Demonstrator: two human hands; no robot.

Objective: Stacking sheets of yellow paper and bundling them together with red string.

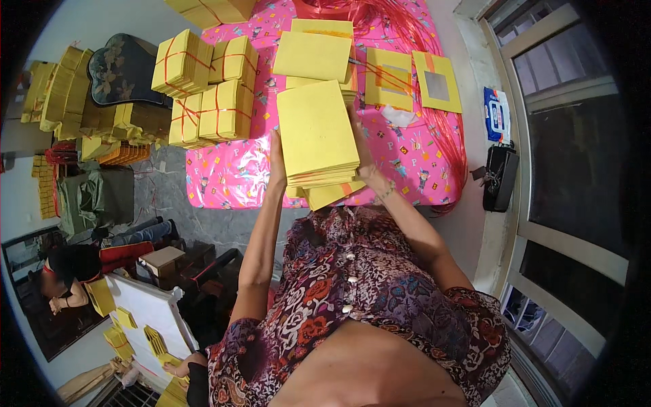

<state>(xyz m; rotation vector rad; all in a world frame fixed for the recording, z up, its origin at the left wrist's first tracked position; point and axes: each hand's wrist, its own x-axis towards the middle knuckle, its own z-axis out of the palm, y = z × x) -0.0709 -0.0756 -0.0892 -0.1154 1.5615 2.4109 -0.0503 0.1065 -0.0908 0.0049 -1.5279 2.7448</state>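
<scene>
A thick stack of yellow envelopes is held upright between my two hands, above the near edge of the pink table. My left hand presses along its left side, and my right hand grips its right side; the stack hides some of the fingers. At the bottom, the envelopes are uneven, and one lower yellow piece sticks out at an angle. Just behind lies another pile of yellow envelopes. To its right are two flat yellow pieces, one with a grey rectangle.
Bundles of yellow envelopes tied with red strips stand at the table's left on a pink patterned cover. Loose red strips hang along the right edge. A padded dark chair back is at left. Other people work around a white table at lower left.
</scene>
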